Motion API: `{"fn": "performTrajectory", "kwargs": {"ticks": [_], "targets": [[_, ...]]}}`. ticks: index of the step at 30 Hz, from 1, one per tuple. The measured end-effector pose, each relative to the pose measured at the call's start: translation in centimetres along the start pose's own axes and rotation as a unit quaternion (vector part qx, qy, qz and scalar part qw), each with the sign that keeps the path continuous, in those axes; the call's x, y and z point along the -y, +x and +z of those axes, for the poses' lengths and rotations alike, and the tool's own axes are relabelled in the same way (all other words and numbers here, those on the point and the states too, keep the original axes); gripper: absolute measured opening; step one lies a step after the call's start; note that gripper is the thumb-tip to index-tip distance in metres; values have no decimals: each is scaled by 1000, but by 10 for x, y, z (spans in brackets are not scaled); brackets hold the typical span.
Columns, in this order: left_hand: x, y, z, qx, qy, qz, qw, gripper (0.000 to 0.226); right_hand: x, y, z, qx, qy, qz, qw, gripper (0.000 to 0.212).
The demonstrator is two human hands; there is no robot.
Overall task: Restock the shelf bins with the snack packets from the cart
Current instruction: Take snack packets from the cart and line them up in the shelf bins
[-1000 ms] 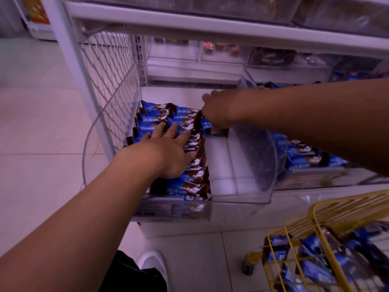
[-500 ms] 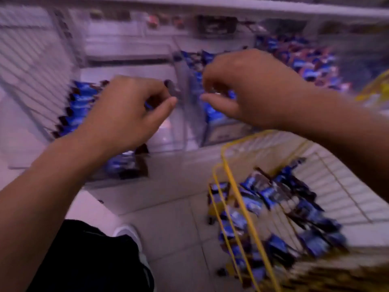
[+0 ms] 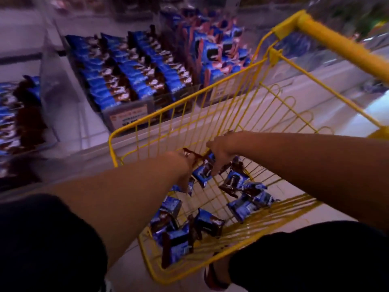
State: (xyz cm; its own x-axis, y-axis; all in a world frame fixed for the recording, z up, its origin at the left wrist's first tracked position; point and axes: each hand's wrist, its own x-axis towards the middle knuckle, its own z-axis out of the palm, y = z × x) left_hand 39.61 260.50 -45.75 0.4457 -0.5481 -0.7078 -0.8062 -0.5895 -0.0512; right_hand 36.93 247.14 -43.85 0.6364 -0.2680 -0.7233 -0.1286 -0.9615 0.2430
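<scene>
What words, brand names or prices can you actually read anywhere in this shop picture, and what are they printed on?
None can be read for certain.
White and orange price label on the front of the clear plastic shelf bin: has print, too blurred to read.
Blue and brown snack packets in the yellow wire cart: white logo marks, too blurred.
Blue and pink packets on the shelf: lettering blurred.

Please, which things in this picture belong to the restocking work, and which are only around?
For the job:
left hand
right hand, gripping a packet
loose packets
yellow cart
shelf bin

Only around:
pink packs
price label
floor
</scene>
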Motion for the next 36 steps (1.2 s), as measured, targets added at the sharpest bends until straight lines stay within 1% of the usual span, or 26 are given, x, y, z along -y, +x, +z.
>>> {"fn": "performTrajectory", "kwargs": {"ticks": [2,4,5,6,7,8,9,10,12,14,15,16,17,18,19,20,22,23,25,26,29,31,32,33,34,36], "targets": [[6,9,6,7,-16,-1,1000,113,7,13,11,6,-36,1,999,112],[8,12,10,21,-4,17,1000,109,11,24,29,24,-23,-8,999,118],[7,11,11,27,12,27,999,106,12,25,37,18,-19,-11,1000,120],[5,11,10,29,31,37,998,102,10,25,41,-9,-22,-13,1000,118],[3,9,8,25,52,51,997,94,7,24,42,-46,-25,-20,998,108],[1,7,6,14,71,70,995,83,2,23,42,-80,-22,-36,996,94],[-1,5,4,-2,89,86,992,71,-3,21,39,-101,-15,-53,993,80],[-3,4,2,-16,107,97,989,60,-6,19,36,-103,-11,-65,992,70],[-6,3,0,-21,139,105,984,46,-10,13,30,-68,-8,-79,995,63],[-5,1,-5,-1,123,106,987,45,-15,6,25,-25,37,-97,994,51],[-2,1,-9,22,65,103,992,47,-21,2,22,2,95,-101,990,40],[4,-1,-14,55,-33,96,993,49,-27,-3,18,37,166,-101,980,34],[10,-5,-20,95,-143,94,981,49,-34,-10,13,71,227,-102,966,33],[17,-11,-25,131,-242,96,957,48,-39,-18,10,98,277,-106,950,33],[23,-16,-30,161,-311,100,931,46,-44,-25,9,113,314,-110,936,33],[29,-22,-34,184,-354,107,911,41,-47,-31,11,120,352,-112,921,32],[39,-33,-40,212,-402,112,884,34,-49,-39,16,114,425,-110,891,29],[43,-37,-43,215,-420,109,875,40,-50,-43,17,106,455,-107,878,29],[52,-45,-47,199,-472,111,851,52,-52,-50,16,81,487,-108,863,27],[57,-50,-47,186,-511,113,832,51,-52,-54,15,68,495,-113,859,26],[74,-64,-42,168,-638,111,743,48,-52,-65,9,23,532,-134,836,23],[85,-73,-38,163,-687,122,698,51,-46,-73,4,3,524,-150,838,19],[88,-78,-37,157,-700,126,685,53,-42,-77,1,6,516,-158,842,16],[89,-82,-38,149,-706,127,680,57,-38,-81,-2,8,515,-167,841,14],[89,-85,-40,130,-710,120,682,64,-34,-84,-5,5,519,-180,836,14],[87,-92,-44,59,-713,93,692,72,-28,-87,-17,-4,520,-211,828,18]]}}
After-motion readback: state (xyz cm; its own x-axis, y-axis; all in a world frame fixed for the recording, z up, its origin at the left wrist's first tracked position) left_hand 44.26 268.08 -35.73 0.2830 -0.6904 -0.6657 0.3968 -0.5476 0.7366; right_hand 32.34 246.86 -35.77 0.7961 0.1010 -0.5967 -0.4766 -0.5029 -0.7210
